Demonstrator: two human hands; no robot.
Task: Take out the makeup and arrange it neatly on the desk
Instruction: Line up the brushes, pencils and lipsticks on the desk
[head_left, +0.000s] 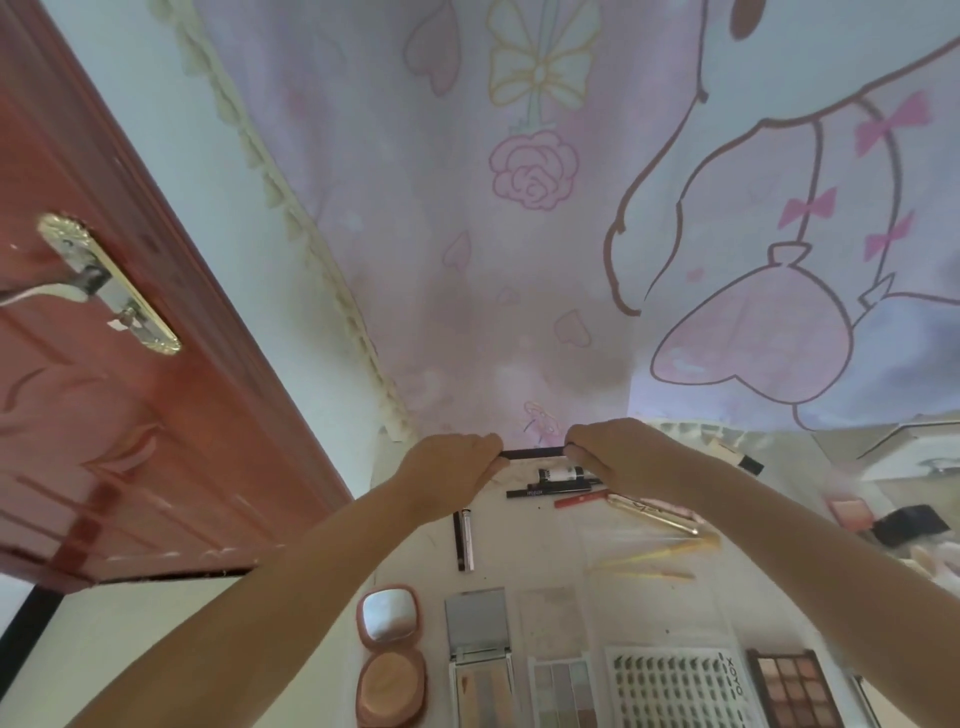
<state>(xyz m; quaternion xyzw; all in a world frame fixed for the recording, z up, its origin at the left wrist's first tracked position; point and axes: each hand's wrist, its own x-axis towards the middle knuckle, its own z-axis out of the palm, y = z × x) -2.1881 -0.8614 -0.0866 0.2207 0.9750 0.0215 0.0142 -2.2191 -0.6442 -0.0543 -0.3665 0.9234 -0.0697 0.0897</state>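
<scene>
I hold a thin black pencil level between my two hands at the far edge of the desk, just in front of the pink curtain. My left hand pinches its left end with curled fingers, and my right hand pinches its right end the same way; only the short middle stretch of the pencil shows between them.

Just below the pencil lie a small white-and-black tube, a black pen and a red stick, side by side. My right wrist covers their right ends, and also the far end of a gold tube. A black-and-silver stick lies lengthwise beside my left forearm.

Nearest me stand an open pink compact, a mirrored palette, a grey palette, a lash tray and a brown palette, all cut off by the bottom edge. Pale yellow sticks look blurred under clear plastic. On the right, past my arm, a pink item and a black one are too blurred to name.
</scene>
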